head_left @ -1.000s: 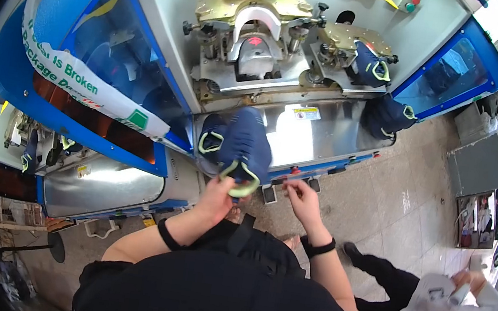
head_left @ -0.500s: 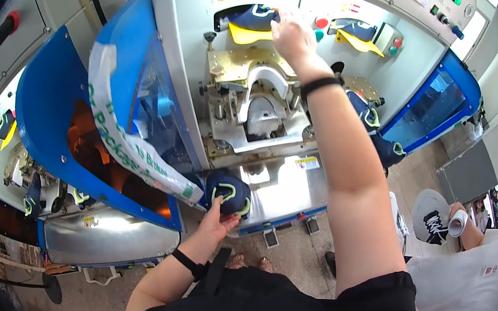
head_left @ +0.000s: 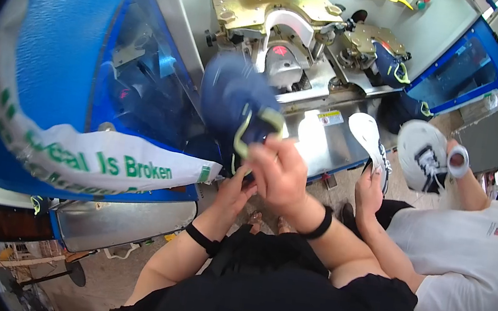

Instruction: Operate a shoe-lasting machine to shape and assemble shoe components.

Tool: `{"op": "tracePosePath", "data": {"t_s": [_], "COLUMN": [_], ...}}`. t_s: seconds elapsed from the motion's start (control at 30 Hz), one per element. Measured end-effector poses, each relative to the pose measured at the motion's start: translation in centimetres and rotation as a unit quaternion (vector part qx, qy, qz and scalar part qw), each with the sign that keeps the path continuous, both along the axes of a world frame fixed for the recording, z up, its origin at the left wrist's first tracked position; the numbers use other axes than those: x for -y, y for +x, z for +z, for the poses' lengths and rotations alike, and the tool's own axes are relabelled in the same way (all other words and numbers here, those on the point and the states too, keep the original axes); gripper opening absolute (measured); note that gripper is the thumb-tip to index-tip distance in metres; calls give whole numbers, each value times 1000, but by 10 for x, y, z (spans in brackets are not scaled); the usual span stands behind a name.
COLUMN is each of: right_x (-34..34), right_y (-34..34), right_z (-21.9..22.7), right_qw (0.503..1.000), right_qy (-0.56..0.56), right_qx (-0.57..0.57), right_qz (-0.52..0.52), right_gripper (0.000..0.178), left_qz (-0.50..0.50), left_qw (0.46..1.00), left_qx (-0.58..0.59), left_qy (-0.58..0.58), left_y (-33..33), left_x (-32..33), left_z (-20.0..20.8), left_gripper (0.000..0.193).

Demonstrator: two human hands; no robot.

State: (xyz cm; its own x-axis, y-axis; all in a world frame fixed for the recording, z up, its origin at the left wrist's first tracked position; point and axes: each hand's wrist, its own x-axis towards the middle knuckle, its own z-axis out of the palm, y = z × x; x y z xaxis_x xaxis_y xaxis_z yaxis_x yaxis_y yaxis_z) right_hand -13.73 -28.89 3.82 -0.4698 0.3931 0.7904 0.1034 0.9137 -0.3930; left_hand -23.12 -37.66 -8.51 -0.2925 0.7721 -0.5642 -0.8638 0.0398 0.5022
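Head view: the right hand point(head_left: 283, 174), angled up-left, grasps the green-edged collar point(head_left: 271, 119) of one navy shoe upper point(head_left: 232, 93) (motion-blurred) before the machine point(head_left: 267, 13); the left hand point(head_left: 232, 196) sits just below, grip impossible to tell. Two other navy uppers point(head_left: 391, 67) and two white shoes point(head_left: 422, 154) lie rightward.

Printed and marked surfaces at the workstation.
Large green lettering, partly legible, runs along a white tape point(head_left: 122, 164) stretched across the blue hood point(head_left: 54, 54), with a solid green block near the tape's right end; a yellow-and-white label point(head_left: 330, 118) on the metal bench point(head_left: 301, 138) bears print too small to read; a red mark shows on the grey form point(head_left: 283, 73); small red and dark marks, unreadable here, stand on a co-worker's white shirt point(head_left: 457, 246).
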Motion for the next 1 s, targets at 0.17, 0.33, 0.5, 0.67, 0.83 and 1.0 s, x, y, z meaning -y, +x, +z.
{"op": "tracePosePath", "data": {"t_s": [0.17, 0.33, 0.5, 0.67, 0.83, 1.0], "right_x": [21, 21, 33, 27, 26, 34], "right_y": [23, 19, 21, 21, 20, 28], "right_z": [-69, -91, -104, -99, -68, -71], "right_qw": [981, 976, 972, 977, 986, 982], "right_qy": [-118, -62, -80, -147, -163, -169], "right_qx": [154, 210, 209, 142, -2, -42], "right_qz": [1, 6, 66, 55, -40, -75], "right_gripper": [23, 19, 18, 22, 20, 21], "left_qz": [-6, 9, 12, 9, 16, 6], "left_qw": [999, 994, 999, 999, 999, 993], "left_qx": [29, 77, -21, 22, 29, 107], "left_qy": [-42, 74, -38, -26, -33, -40], "left_y": [1, 16, 8, 7, 3, 1], "left_x": [12, 36, 29, 25, 25, 13], "left_z": [-13, -2, -9, 9, 2, -14], "left_gripper": [46, 49, 49, 63, 65, 68]}}
